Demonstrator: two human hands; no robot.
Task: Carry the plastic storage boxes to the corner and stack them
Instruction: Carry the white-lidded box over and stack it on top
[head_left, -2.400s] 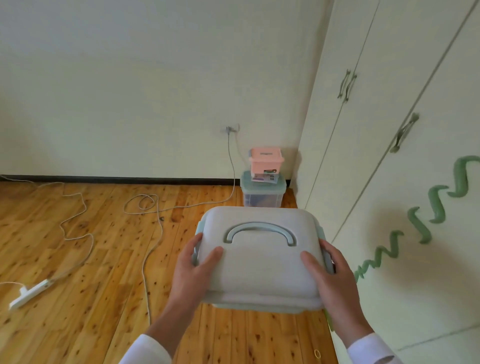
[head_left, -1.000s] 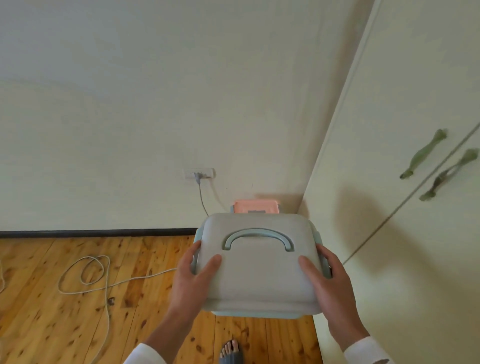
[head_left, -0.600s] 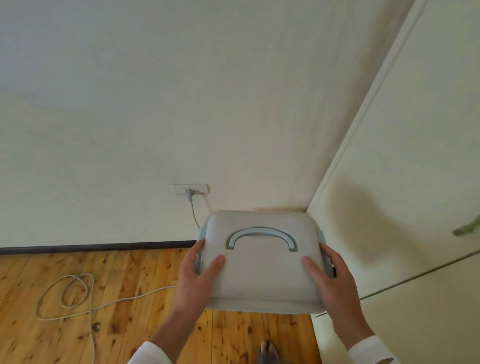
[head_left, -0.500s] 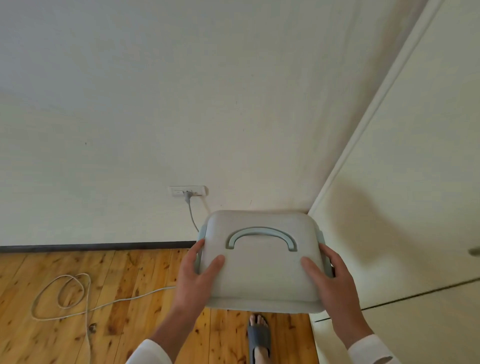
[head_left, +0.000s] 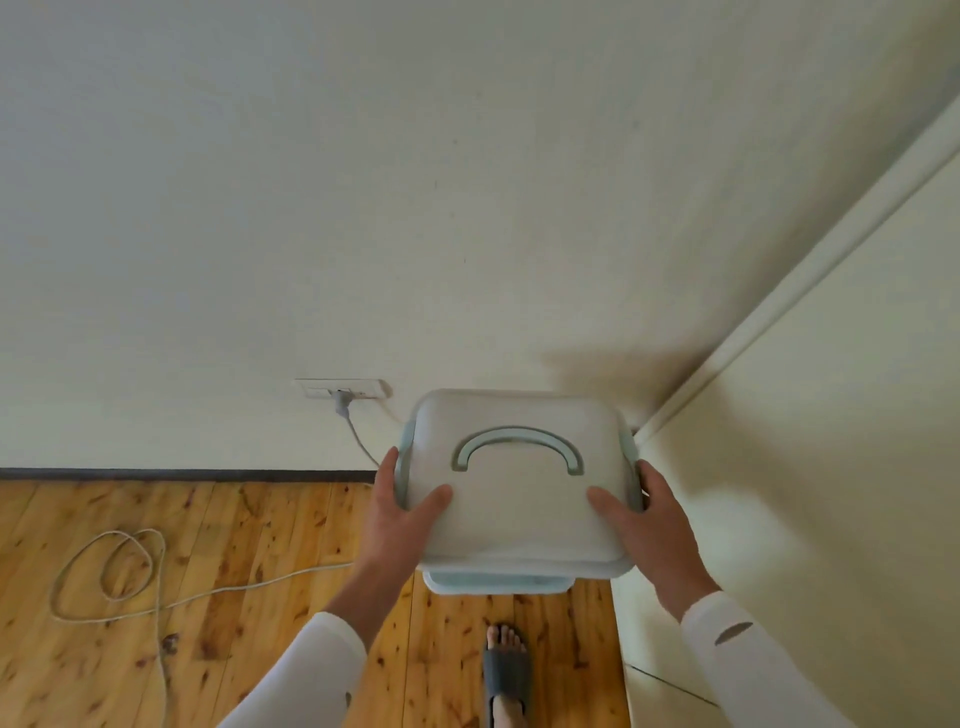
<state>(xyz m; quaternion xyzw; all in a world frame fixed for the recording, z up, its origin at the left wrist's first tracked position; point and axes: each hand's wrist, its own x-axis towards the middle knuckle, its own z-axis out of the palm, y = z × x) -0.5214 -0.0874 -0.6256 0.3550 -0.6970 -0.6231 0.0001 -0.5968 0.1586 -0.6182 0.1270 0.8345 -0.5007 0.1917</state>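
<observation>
**While Gripped at Both Ends, Storage Box (head_left: 519, 514) Hung Above the Floor by the Corner**

As seen from the head camera, a person held a pale grey plastic storage box in the air with both hands, close to the corner where the cream wall (head_left: 415, 208) met a tall cream cabinet panel (head_left: 821, 441). The left hand (head_left: 400, 519) clasped the box's left end, thumb laid across the lid and fingers curled round the side by a pale blue latch (head_left: 405, 452). The right hand (head_left: 649, 525) gripped the right end in the same way, thumb on the lid and fingers wrapped over the edge. A pale blue arched handle (head_left: 517, 444) lay flat in the lid, and a strip of the box's blue-tinted base (head_left: 498, 582) showed beneath the near edge. White sleeves (head_left: 311, 670) covered both forearms. Below the box, one foot in a grey slipper (head_left: 506, 670) stood on the wooden floor (head_left: 249, 530). To the left, a grey plug (head_left: 340, 402) sat in a white wall socket (head_left: 363, 388), and a pale cable (head_left: 130, 566) lay in loose loops on the boards. A dark skirting board (head_left: 182, 474) ran along the foot of the wall. What stood under the box could not be told.
</observation>
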